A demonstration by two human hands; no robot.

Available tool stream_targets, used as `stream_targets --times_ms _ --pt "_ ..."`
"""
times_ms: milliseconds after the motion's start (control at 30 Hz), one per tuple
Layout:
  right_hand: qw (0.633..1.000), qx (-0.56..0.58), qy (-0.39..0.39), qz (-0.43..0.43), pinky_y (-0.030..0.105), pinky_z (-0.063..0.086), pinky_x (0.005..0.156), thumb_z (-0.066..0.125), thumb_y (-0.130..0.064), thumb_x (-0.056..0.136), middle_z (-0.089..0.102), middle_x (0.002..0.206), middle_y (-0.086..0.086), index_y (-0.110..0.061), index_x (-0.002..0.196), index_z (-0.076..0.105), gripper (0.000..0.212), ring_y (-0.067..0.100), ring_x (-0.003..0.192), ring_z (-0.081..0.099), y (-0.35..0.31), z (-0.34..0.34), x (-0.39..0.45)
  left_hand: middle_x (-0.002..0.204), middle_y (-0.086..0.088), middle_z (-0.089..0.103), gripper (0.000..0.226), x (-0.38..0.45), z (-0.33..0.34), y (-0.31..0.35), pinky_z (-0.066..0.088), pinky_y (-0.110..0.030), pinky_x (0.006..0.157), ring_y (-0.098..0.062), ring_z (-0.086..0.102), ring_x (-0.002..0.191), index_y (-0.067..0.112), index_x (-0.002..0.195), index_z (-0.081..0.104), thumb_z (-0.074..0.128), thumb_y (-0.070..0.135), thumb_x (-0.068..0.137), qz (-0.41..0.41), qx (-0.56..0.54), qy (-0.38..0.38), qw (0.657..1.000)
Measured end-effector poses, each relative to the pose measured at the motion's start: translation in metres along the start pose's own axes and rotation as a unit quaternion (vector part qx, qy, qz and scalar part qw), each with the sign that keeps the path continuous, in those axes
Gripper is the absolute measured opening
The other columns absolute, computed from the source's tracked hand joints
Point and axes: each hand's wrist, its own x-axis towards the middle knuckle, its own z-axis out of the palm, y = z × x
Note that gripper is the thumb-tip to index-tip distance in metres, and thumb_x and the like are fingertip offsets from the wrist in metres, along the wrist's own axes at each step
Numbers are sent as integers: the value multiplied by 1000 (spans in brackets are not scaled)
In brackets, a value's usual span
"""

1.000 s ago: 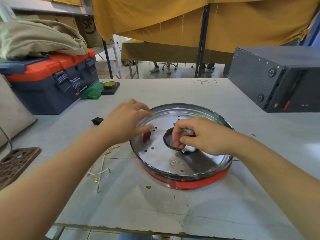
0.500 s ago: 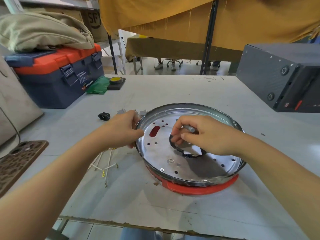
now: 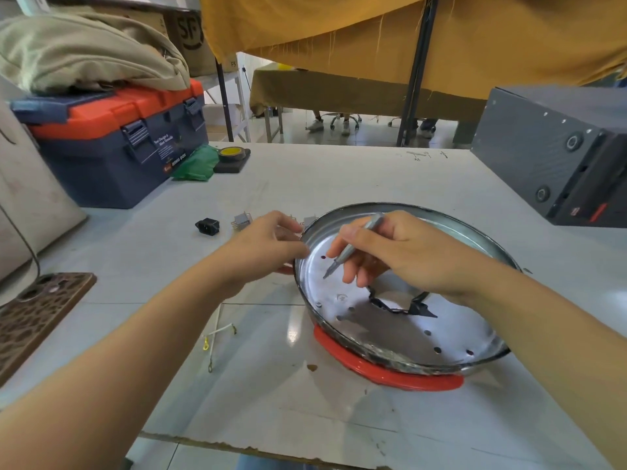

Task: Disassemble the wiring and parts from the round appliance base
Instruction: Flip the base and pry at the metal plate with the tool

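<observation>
On table (image 3: 339, 178): one base (image 3: 407, 334), two hands.

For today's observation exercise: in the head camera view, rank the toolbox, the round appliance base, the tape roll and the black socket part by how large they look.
1. Round appliance base, though it lies nearer the camera.
2. Toolbox, partly cut off.
3. Tape roll.
4. Black socket part, close to the tape roll, so this order is unsure.

The scene was brightly lit, daylight entering from twelve o'clock. Glare sat on the table (image 3: 291, 330) and the metal pan (image 3: 451, 337). Soft shadows fell toward six o'clock. Wide-angle distortion bent the edges.
</observation>
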Motion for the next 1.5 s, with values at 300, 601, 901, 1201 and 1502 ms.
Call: stream_targets --times_ms 300,601,901,1201,1502 --pt "1000 20 -15 8 15 47 54 57 -18 94 63 59 4 -3 85 67 21 9 52 56 -3 6 15 97 -10 72 23 5 5 -3 51 -29 72 -18 63 78 14 108 61 52 4 90 29 -25 24 999" --pt "999 7 12 50 20 49 55 51 -17 98 68 61 8 -13 79 56 20 15 51 58 2 17 41 87 -8 71 22 14 25 -3 52 -36 81 -17 65 79 14 101 69 50 9 91 17 -163 5 986" --pt "998 26 27 56 19 46 51 48 -14 98 66 58 9 -12 80 55 19 15 48 54 16 18 43 110 -16 68 25 20 27 -16 48 -44 95 -28 64 100 15 117 62 53 19 94 12 -199 -7 980" --pt "999 12 23 21 24 48 56 50 -17 98 67 61 13 -17 78 56 20 18 50 56 15 20 43 107 -15 69 25 20 27 -18 50 -41 92 -29 66 100 15 114 64 49 20 95 33 -192 -17 981" --pt "987 -142 60 -41 24 52 61 60 -29 92 67 55 0 -21 73 58 21 9 48 61 9 24 42 94 -9 68 23 18 27 -19 49 -41 90 -18 64 86 6 107 65 47 15 94 59 -196 -25 979"
